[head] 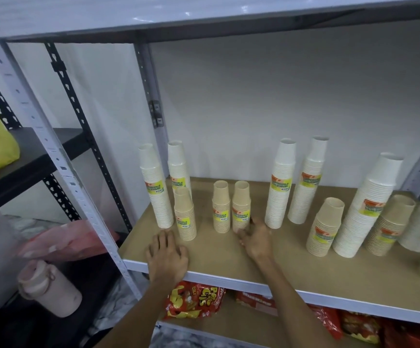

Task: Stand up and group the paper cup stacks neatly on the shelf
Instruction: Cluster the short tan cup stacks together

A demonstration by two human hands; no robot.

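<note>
Tan wooden shelf board (291, 267): sleeved white and tan paper cup stacks all upright, in loose clusters. Left hand (167, 254) flat, empty, at front edge. Right hand (255, 238) fingers spread, touching short tan paper cup stack (241, 205). Step: grouping. Next, likely: slide it against its twin tan stack (221, 206).

Upright cup stacks (280, 183), hands (167, 254) below
</note>
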